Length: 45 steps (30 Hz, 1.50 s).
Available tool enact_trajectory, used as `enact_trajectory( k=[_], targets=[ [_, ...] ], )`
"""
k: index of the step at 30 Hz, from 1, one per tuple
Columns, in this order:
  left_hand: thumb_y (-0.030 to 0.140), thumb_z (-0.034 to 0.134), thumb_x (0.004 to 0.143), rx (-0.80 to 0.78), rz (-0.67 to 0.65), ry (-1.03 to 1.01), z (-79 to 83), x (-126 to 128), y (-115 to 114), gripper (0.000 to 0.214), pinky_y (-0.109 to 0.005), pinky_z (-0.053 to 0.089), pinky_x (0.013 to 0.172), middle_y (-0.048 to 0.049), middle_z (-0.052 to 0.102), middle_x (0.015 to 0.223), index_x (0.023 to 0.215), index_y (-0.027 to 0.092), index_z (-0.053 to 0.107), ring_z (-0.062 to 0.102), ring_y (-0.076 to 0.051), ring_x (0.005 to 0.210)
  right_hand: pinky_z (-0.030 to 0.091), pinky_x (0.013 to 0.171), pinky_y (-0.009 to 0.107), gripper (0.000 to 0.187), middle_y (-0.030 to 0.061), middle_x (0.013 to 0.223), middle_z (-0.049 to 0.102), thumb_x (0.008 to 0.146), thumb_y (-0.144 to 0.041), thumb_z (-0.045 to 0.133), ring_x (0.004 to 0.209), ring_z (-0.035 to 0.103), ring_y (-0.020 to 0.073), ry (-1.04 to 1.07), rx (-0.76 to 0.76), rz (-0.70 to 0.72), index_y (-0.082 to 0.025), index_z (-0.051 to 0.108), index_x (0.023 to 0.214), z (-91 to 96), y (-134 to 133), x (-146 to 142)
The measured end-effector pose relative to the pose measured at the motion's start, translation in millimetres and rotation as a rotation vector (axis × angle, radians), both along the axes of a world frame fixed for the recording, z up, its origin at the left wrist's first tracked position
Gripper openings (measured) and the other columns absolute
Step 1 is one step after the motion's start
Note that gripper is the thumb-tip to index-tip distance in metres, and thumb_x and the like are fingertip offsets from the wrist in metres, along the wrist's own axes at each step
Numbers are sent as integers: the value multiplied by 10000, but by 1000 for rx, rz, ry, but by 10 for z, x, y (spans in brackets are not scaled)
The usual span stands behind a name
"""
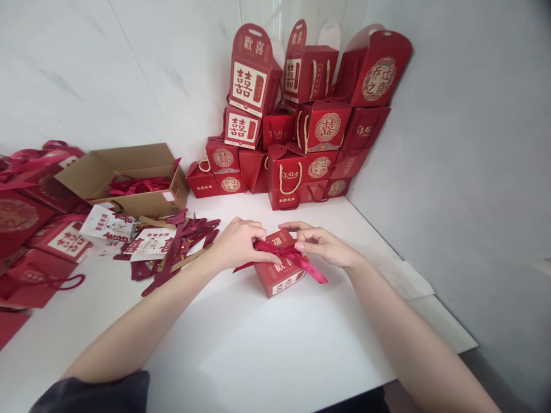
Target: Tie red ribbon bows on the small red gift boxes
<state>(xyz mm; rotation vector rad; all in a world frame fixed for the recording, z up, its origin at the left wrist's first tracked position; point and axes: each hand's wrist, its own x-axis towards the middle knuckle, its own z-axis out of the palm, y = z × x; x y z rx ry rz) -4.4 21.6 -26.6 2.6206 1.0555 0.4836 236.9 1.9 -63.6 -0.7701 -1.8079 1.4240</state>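
A small red gift box [279,276] lies on the white table [258,344] in front of me. A red ribbon [301,263] crosses its top, with loose ends trailing left and right. My left hand [239,244] pinches the ribbon at the box's left side, fingers closed. My right hand [322,242] pinches the ribbon at the top right of the box, fingers also closed. Both hands rest over the box.
A stack of finished red gift boxes [301,115] fills the back corner against the walls. An open cardboard box [129,178] holding red ribbons stands at left. Loose ribbons and cards [167,244] lie beside it. Flat red boxes [34,229] pile at far left.
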Motion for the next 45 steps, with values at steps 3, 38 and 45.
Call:
enact_trajectory(
  k=[3, 38, 45],
  targets=[
    [681, 689, 607, -10, 6, -12, -14, -2, 10, 635, -259, 247, 568, 53, 377, 541, 521, 161, 335, 334, -93, 526, 327, 1070, 407, 382, 77, 1388, 476, 849, -439, 621, 1280, 459, 234, 19, -21, 15, -168, 494, 611, -11, 1, 16],
    [405, 619, 817, -691, -168, -226, 124, -117, -47, 355, -230, 347, 535, 4, 534, 534, 606, 119, 633, 429, -86, 528, 308, 1090, 475, 92, 49, 1340, 520, 821, -323, 664, 1268, 458, 271, -276, 515, -271, -273, 711, 882, 242, -279, -259],
    [382, 661, 782, -759, -167, -184, 148, -171, -3, 298, -219, 305, 535, 35, 476, 580, 656, 132, 559, 380, -74, 542, 305, 1098, 484, 88, 41, 1364, 509, 826, -336, 657, 1311, 417, 265, -319, 465, -230, -266, 707, 811, 157, -241, -289]
  ],
)
